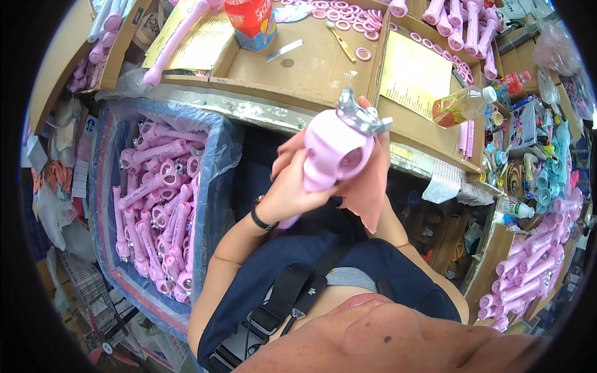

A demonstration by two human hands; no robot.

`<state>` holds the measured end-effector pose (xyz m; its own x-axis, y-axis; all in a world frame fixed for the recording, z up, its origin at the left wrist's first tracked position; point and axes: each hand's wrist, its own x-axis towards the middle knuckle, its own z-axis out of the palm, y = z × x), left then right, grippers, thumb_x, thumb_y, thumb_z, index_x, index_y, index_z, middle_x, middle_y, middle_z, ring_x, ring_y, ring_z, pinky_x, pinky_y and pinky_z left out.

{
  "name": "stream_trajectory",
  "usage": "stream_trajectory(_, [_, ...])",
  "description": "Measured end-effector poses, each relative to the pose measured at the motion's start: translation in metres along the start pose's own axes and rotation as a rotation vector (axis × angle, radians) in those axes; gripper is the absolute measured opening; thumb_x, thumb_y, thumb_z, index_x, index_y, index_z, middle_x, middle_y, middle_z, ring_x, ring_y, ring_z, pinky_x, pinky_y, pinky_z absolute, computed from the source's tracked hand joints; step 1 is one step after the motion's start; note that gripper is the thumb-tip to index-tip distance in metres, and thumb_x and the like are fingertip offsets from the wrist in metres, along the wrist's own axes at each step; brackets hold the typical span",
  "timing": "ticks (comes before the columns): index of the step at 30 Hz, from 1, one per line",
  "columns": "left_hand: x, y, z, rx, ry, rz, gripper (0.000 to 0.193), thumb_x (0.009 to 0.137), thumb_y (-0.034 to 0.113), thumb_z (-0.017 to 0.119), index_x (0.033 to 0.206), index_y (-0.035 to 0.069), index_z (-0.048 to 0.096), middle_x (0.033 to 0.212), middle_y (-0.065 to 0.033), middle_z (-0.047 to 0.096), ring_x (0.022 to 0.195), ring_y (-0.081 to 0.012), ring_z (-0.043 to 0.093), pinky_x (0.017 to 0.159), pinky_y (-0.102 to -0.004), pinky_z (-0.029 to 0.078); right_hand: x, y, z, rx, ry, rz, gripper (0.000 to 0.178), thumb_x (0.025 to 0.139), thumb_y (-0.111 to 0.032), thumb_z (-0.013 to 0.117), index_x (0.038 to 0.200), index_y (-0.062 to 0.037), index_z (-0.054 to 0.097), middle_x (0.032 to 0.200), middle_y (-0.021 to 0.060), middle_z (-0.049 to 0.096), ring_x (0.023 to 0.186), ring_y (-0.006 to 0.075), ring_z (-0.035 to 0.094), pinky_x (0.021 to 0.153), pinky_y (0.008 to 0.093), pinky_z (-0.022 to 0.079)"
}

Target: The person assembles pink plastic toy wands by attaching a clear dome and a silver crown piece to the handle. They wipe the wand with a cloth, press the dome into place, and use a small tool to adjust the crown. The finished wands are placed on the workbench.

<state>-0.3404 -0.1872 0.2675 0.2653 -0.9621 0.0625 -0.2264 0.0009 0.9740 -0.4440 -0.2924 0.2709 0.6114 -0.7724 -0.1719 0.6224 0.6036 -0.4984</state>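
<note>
A pink plastic toy wand (323,140) with a round openwork head and a silver crown-shaped top (360,118) is up in front of my chest. My left hand (297,186) is closed around it just below the head; part of its pink handle shows under my wrist. Against the far side of the head, my right hand (380,140) presses a salmon-coloured cloth (365,196), which hangs down between my forearms. Most of the right fingers are hidden behind the wand and cloth; only some fingertips show beside the crown.
On my left, a plastic-lined blue bin (214,155) holds many similar wands. Ahead, a cardboard tray (305,78) carries pink rings (362,55), a yellow-handled brush (341,42), a metal blade (284,51) and a red cup (252,22). A drink bottle (463,105) and pink handles (528,267) are right.
</note>
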Motion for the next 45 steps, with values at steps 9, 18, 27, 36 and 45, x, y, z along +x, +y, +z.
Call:
stream_trajectory(9, [-0.014, 0.0, 0.012, 0.372, 0.053, -0.106, 0.067, 0.07, 0.023, 0.077, 0.119, -0.006, 0.04, 0.094, -0.0255, 0.063, 0.088, -0.0397, 0.063, 0.073, -0.0394, 0.052, 0.018, -0.022, 0.002, 0.131, -0.265, 0.046, 0.058, 0.098, -0.049, 0.025, 0.131, -0.0061, 0.043, 0.107, 0.0225, 0.062, 0.102, 0.0439, 0.058, 0.088, 0.0517, 0.049])
stream_trajectory(18, [-0.005, 0.0, -0.003, 0.156, -0.074, 0.12, 0.083, 0.071, 0.015, 0.076, 0.136, -0.005, 0.029, 0.13, -0.0205, 0.048, 0.121, -0.0279, 0.048, 0.098, -0.0332, 0.039, -0.015, -0.024, 0.021, -0.006, -0.047, 0.127, 0.064, 0.097, -0.052, 0.025, 0.13, -0.0011, 0.044, 0.116, 0.0165, 0.058, 0.104, 0.0243, 0.059, 0.09, 0.038, 0.048])
stream_trajectory(27, [-0.01, -0.016, -0.012, -0.015, -0.28, 0.094, 0.087, 0.068, 0.014, 0.076, 0.137, -0.004, 0.028, 0.127, -0.0144, 0.049, 0.118, -0.02, 0.048, 0.099, -0.0319, 0.037, -0.05, 0.019, 0.017, -0.141, -0.014, -0.375, 0.046, 0.101, -0.019, 0.035, 0.141, 0.0012, 0.024, 0.137, 0.0114, 0.039, 0.12, 0.0178, 0.042, 0.105, 0.0308, 0.029])
stream_trajectory(36, [-0.016, -0.017, -0.009, -0.001, -0.243, 0.098, 0.091, 0.067, 0.014, 0.076, 0.138, -0.005, 0.024, 0.127, -0.0177, 0.049, 0.116, -0.0221, 0.051, 0.096, -0.0318, 0.039, -0.057, 0.003, 0.021, -0.832, -0.091, -0.373, 0.06, 0.091, -0.01, 0.051, 0.143, -0.0021, 0.02, 0.137, 0.0111, 0.039, 0.12, 0.0181, 0.041, 0.105, 0.0293, 0.029])
stream_trajectory(45, [-0.023, 0.002, 0.011, 0.451, 0.09, 0.156, 0.069, 0.067, 0.013, 0.075, 0.121, -0.003, 0.036, 0.101, -0.0254, 0.058, 0.076, -0.0398, 0.063, 0.063, -0.0395, 0.053, -0.038, -0.003, -0.033, -1.272, -0.174, -0.16, 0.06, 0.069, -0.011, 0.068, 0.125, -0.0038, 0.049, 0.13, 0.0167, 0.046, 0.121, 0.0379, 0.039, 0.102, 0.0426, 0.03])
